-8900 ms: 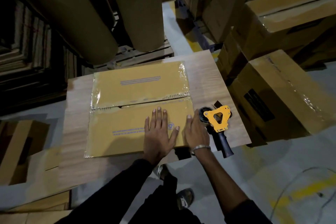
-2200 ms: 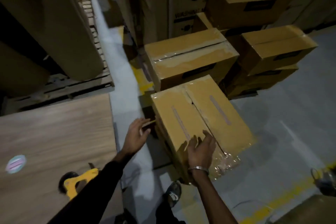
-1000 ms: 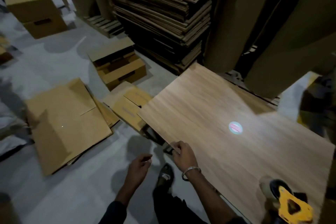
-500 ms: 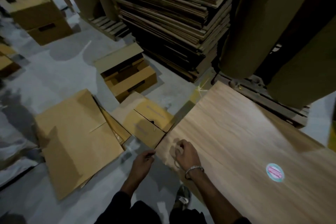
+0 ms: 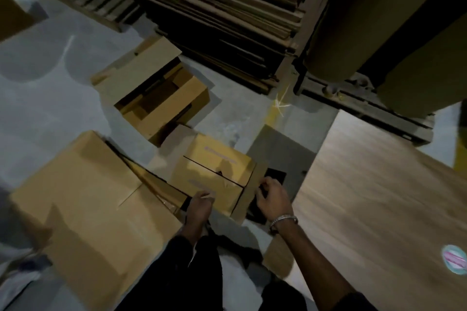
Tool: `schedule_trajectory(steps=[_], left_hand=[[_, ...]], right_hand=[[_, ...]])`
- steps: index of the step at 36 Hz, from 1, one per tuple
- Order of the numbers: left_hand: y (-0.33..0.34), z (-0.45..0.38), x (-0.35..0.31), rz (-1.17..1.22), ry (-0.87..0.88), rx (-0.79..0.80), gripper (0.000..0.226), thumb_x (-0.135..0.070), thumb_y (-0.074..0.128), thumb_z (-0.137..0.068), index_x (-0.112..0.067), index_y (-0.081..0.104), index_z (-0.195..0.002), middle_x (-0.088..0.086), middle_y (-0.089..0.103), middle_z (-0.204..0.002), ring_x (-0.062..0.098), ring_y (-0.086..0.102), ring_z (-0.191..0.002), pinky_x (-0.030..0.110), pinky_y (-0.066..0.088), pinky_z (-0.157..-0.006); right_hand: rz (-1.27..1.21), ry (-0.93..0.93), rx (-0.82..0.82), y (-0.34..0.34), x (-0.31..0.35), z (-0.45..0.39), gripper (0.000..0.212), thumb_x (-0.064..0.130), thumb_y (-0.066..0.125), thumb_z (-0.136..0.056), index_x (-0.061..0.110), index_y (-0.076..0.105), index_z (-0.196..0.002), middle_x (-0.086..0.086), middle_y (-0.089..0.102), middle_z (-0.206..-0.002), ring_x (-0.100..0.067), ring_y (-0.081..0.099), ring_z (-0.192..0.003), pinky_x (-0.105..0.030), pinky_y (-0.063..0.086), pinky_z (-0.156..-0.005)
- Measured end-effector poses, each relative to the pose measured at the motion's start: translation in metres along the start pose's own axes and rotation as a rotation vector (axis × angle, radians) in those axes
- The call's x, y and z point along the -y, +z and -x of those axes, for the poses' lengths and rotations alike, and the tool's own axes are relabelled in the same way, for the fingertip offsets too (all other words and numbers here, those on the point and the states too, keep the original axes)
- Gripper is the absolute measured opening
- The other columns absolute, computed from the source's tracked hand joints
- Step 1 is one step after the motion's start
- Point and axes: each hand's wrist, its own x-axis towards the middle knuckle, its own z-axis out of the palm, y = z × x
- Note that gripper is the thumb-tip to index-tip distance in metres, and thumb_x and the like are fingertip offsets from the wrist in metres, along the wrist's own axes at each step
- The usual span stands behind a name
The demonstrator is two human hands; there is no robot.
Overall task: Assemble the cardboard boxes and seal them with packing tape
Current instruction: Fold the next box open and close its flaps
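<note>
Two hands reach down to an unsealed cardboard box (image 5: 214,174) on the grey floor, just left of your wooden table (image 5: 379,197). Your left hand (image 5: 201,206) curls over its near edge; your right hand (image 5: 271,198) curls around its upright right-side flap (image 5: 250,192). Lifted by that flap alone, the box could tear or collapse against the flattened cartons (image 5: 83,209) beside it.

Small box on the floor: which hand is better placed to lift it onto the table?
Right, probably. The right hand already curls round the small box's side flap, on the side nearest the table. The left hand only reaches the near edge; its grip is too blurred to judge.
</note>
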Motion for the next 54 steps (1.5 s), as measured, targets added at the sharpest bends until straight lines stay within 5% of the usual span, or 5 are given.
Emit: schedule_trajectory(steps=[12,29,37,48,54], left_hand=[[-0.052,-0.235,0.014,-0.026,-0.175,0.075,0.021,-0.029,0.063,-0.103,-0.019,0.045,-0.108,0.016,0.051,-0.122,0.029,0.044,-0.091,0.043,0.039,-0.077],[0.093,-0.543,0.105,0.148,-0.509,-0.398,0.17,-0.094,0.074,-0.051,-0.004,-0.018,-0.163,0.03,-0.018,-0.169,0.046,-0.015,-0.158,0.066,0.005,-0.125],[0.105,-0.503,0.091,0.194,-0.463,-0.262,0.086,-0.057,0.067,-0.097,-0.01,0.023,-0.153,0.026,0.006,-0.169,0.04,0.011,-0.155,0.049,0.022,-0.119],[0.091,-0.512,0.086,0.23,-0.503,-0.489,0.114,-0.052,0.065,-0.097,-0.001,-0.013,-0.163,0.022,-0.004,-0.172,0.042,0.009,-0.158,0.052,0.025,-0.124],[0.055,-0.472,0.127,0.176,-0.389,-0.452,0.078,-0.028,0.061,-0.1,-0.006,0.017,-0.16,0.023,0.045,-0.153,0.042,0.056,-0.127,0.051,0.051,-0.099]], right_hand=[[0.254,0.129,0.338,0.178,-0.015,-0.191,0.042,0.035,0.06,-0.097,0.017,0.054,-0.134,-0.014,0.065,-0.127,-0.037,0.064,-0.115,-0.04,0.055,-0.089],[0.716,-0.115,0.222,0.424,-0.188,-0.395,0.127,0.079,0.071,-0.074,0.027,0.001,-0.166,-0.006,-0.001,-0.174,-0.03,0.0,-0.161,-0.061,0.031,-0.115],[0.767,-0.159,0.228,0.43,-0.218,-0.418,0.12,0.062,0.078,-0.076,0.022,0.007,-0.165,-0.01,0.008,-0.173,-0.032,0.006,-0.16,-0.064,0.045,-0.108],[1.01,-0.26,0.215,0.446,-0.201,-0.409,0.136,0.087,0.059,-0.071,0.015,-0.007,-0.166,-0.021,0.003,-0.172,-0.043,0.006,-0.159,-0.074,0.031,-0.105],[1.113,-0.056,0.199,0.469,-0.196,-0.405,0.06,0.026,0.061,-0.093,0.006,0.05,-0.149,-0.02,0.058,-0.146,-0.038,0.058,-0.133,-0.055,0.061,-0.061]])
